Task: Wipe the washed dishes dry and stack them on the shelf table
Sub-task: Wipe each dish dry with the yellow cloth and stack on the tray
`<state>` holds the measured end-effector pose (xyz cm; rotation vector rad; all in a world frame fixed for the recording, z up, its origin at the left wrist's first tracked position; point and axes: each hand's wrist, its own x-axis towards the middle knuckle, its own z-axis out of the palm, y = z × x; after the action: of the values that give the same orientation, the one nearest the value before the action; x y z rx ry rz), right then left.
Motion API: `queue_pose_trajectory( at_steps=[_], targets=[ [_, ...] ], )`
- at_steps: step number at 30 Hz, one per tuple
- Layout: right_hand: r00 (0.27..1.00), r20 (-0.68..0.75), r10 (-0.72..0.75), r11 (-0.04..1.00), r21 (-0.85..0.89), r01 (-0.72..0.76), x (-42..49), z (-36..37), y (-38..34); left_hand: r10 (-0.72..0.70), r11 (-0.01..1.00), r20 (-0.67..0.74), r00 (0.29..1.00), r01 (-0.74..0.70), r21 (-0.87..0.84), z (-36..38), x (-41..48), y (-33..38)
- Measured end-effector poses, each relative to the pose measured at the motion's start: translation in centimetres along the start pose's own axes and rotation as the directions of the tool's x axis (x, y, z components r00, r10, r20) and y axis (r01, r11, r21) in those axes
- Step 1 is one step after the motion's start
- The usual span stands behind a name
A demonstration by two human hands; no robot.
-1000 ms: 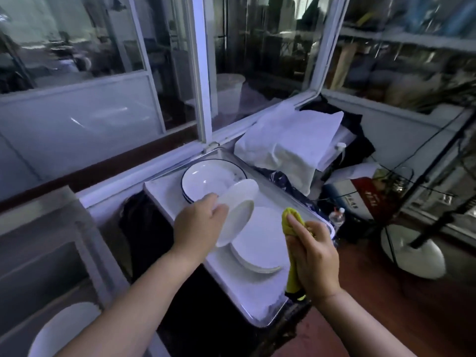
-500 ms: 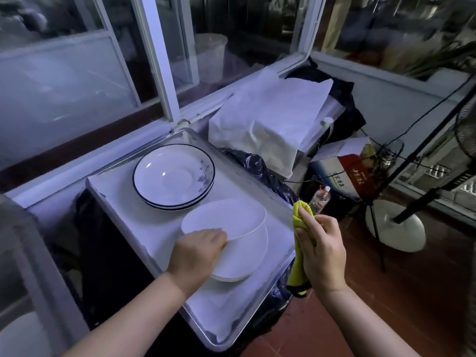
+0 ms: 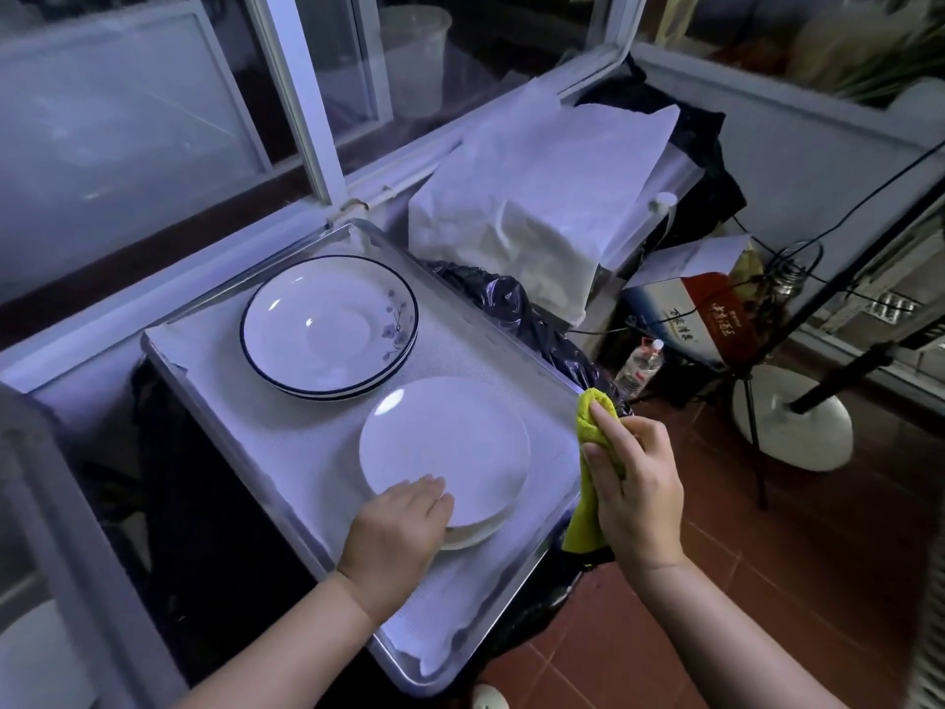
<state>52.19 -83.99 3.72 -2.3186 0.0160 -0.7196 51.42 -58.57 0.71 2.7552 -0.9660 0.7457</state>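
Observation:
A stack of plain white plates (image 3: 450,447) lies on the white-lined metal tray (image 3: 516,350) of the shelf table. My left hand (image 3: 396,529) rests on the near edge of the top plate, fingers lying flat over its rim. Behind it stands a stack of blue-rimmed plates with a flower pattern (image 3: 330,327). My right hand (image 3: 636,483) grips a yellow cloth (image 3: 588,504) just beyond the tray's right edge, apart from the plates.
A white sheet (image 3: 542,186) covers a box behind the tray, with black plastic (image 3: 511,304) beside it. At the right are a cardboard box (image 3: 711,309), a water bottle (image 3: 639,365), cables and a fan stand base (image 3: 792,427) on the red tile floor. A window frame (image 3: 301,94) runs behind.
My left hand has lowered the white plate from tilted in the air down flat onto the white stack. The right hand keeps the cloth at the tray's right side.

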Motion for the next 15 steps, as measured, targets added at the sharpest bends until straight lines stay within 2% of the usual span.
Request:
queue_pose_trajectory(
  at_steps=[5, 15],
  targets=[
    [1.000, 0.025, 0.011, 1.000, -0.009, -0.011, 0.0, 0.1, 0.3, -0.032, 0.997, 0.090, 0.995, 0.038, -0.061, 0.6, -0.4, 0.6],
    [0.998, 0.055, 0.044, 0.999, 0.011, -0.045, 0.2, 0.8, -0.1, -0.016, 0.991, 0.143, 0.990, 0.034, -0.127, 1.7, -0.9, 0.8]
  ],
)
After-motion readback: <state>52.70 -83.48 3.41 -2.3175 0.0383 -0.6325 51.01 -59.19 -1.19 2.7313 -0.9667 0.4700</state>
